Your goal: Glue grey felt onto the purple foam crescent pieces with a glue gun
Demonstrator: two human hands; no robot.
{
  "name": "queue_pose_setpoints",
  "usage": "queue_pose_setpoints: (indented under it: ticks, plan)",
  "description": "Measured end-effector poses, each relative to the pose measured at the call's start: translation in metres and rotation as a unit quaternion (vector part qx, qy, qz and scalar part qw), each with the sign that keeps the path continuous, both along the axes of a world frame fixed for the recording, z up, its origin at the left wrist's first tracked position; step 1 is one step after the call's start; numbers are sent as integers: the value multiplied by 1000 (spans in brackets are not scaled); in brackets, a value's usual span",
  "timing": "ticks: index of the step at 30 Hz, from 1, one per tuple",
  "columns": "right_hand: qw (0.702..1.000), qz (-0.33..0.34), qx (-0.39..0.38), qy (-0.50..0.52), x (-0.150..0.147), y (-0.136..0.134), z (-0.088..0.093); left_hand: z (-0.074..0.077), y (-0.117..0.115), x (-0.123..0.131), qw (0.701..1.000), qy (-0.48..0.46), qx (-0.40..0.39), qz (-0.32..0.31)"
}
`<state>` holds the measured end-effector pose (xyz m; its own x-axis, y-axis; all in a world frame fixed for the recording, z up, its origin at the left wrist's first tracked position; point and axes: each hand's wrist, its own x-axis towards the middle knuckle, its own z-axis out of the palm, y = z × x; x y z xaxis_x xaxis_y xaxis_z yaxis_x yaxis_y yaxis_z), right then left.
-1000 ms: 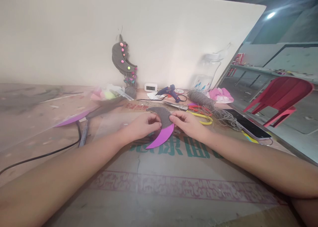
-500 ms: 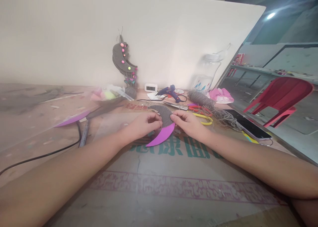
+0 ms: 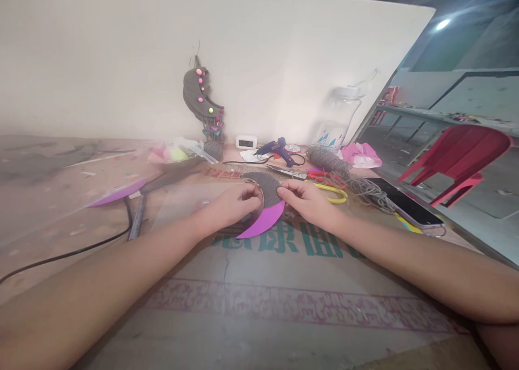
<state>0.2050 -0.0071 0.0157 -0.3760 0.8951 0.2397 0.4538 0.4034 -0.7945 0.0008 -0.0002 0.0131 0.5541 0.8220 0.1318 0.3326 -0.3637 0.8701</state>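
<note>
Over the printed sheet (image 3: 259, 318), the purple crescent (image 3: 263, 222) is pinched at its inner edge by the left hand (image 3: 233, 205) and at its outer by the right hand (image 3: 307, 200), thumbs against fingers, presumably so its grey yarn wrap (image 3: 270, 188) is held snug.

Feed's kinda washed out on my end, soft light and low contrast. The wall (image 3: 121, 46) has a paler patch left of the bottle (image 3: 338, 113), which looks hazy and ghosted. Only lamp (image 3: 443, 24) I can see is top right, glaring white with a bluish streak across a dim background. Left part of the desk (image 3: 48, 219) is a milky smear, can't make out much there. The left hand (image 3: 243, 201) and right hand (image 3: 298, 196) come through clearer. Wide lens stretches the left arm (image 3: 121, 283) and right arm (image 3: 421, 262) toward the bottom corners, with dark shadow under the right one.
</note>
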Motion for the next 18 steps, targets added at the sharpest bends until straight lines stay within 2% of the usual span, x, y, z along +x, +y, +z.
queue_pose_setpoints:
  ticks: [3,7,13,18]
  plan:
    - [1000,-1,-5,6,0,-1,1,1,0,0,999,-28,-13,-12]
    - [1000,0,-6,20,1,0,1,0,4,-2,995,-84,-45,15]
    - [999,-9,-9,31,3,2,-2,-7,14,-3,962,-221,-144,65]
    - [1000,-12,1,28,3,2,-1,-1,8,-2,978,-159,-108,77]
